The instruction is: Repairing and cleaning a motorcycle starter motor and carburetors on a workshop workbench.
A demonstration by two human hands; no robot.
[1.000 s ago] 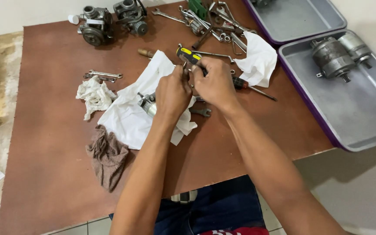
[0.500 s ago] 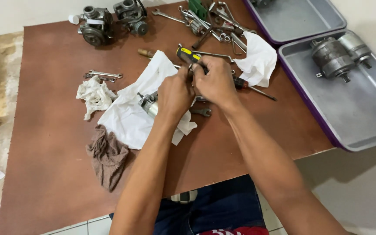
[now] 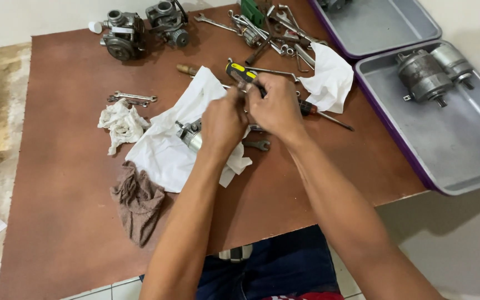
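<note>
Head view: both hands are meeting at frame centre over the brown table (image 3: 62, 222). The left hand (image 3: 222, 123) and right hand (image 3: 276, 105) are curling their fingers together around something small, hidden between them; what it is, I cannot tell. A metal part (image 3: 189, 133) is lying on the white cloth (image 3: 165, 150) just left. Wrenches (image 3: 251, 33) are crowding the top, grey trays (image 3: 462, 150) sitting right. Compared with a second ago, the hands are sitting slightly higher.

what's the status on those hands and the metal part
Left hand and right hand together, fingers closed on something hidden. Metal part on white cloth. Nothing blocking.
</note>
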